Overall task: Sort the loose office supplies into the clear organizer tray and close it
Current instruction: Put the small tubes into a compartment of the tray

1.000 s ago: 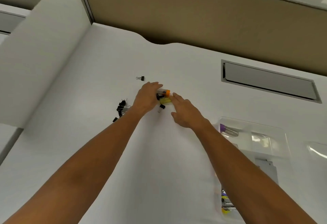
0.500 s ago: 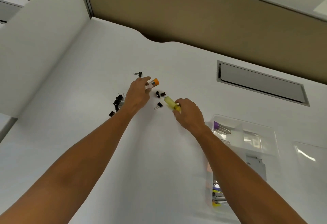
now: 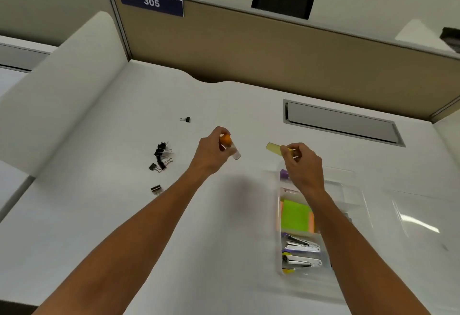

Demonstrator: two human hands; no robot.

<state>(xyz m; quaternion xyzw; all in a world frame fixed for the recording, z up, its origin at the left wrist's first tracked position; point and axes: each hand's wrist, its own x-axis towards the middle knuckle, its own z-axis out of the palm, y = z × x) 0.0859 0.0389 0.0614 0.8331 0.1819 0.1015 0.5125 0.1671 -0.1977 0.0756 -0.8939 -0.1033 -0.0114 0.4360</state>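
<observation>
My left hand grips an orange-capped clear tube above the white desk. My right hand pinches a yellow tube, held over the far end of the clear organizer tray. The tray holds a purple-capped tube, green sticky notes and two staplers. Several black binder clips lie loose on the desk left of my left hand. One clip lies farther back and one nearer me.
A clear lid lies to the right of the tray. A grey recessed cable hatch sits at the back right of the desk. A beige partition with a "305" sign bounds the back and a white panel bounds the left.
Both hands lifted their tubes off the desk. My right hand carried the yellow tube right, over the tray's far end, and my left hand raised the orange-capped tube. The camera tilted up.
</observation>
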